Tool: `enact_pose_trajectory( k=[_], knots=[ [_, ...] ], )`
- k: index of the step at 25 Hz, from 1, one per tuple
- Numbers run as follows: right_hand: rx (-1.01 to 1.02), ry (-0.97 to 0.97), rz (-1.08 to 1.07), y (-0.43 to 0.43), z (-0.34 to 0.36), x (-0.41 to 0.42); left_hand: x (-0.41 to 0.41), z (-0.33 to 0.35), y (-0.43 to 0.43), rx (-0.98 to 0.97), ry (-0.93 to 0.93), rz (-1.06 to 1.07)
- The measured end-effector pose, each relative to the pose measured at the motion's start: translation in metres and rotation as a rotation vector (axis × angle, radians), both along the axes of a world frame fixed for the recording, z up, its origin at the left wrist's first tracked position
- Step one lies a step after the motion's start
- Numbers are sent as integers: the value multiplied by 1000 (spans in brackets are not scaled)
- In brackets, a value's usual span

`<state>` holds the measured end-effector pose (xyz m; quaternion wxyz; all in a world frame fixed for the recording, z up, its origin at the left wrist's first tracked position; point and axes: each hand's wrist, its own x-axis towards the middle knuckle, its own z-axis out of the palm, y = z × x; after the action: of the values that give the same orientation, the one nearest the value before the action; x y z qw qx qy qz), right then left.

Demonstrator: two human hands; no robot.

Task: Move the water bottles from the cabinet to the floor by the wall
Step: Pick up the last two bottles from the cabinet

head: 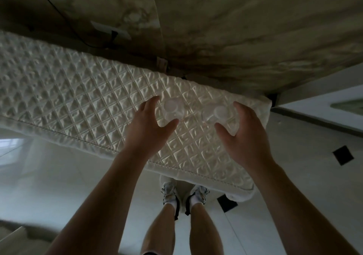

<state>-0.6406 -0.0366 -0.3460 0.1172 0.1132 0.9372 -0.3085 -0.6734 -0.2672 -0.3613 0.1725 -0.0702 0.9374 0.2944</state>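
Observation:
I look straight down at two clear water bottles with white caps. They stand upright on the cabinet top, which is covered by a quilted white cloth. The left bottle lies between the spread fingers and thumb of my left hand. My right hand cups around the right bottle, thumb below it and fingers to its right. Both hands are curved with fingers apart, and I see no firm grip. The bottles' bodies are blurred and mostly hidden under their caps.
A marbled wall rises behind the cabinet, with a socket plate and plugged black cable. Glossy pale floor tiles with small black insets lie to the right and below. My legs and white sneakers stand at the cabinet's front edge.

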Motion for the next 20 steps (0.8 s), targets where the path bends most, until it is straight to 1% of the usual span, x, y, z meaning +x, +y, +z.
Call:
enact_pose_trajectory(
  k=[4, 9, 13, 17, 20],
  knots=[
    [-92, 21, -117, -7, -40, 5, -5, -42, -2, 92, 22, 49],
    [-150, 71, -211, -18, -70, 2, -13, -70, -10, 145, 16, 4],
    [-160, 137, -247, -26, -81, -3, -19, -81, -13, 212, 41, -12],
    [-172, 163, -287, -31, -90, -3, -22, -86, -13, 231, 81, -63],
    [-174, 176, -318, -34, -93, -3, -24, -86, -13, 277, 85, -53]
  ],
)
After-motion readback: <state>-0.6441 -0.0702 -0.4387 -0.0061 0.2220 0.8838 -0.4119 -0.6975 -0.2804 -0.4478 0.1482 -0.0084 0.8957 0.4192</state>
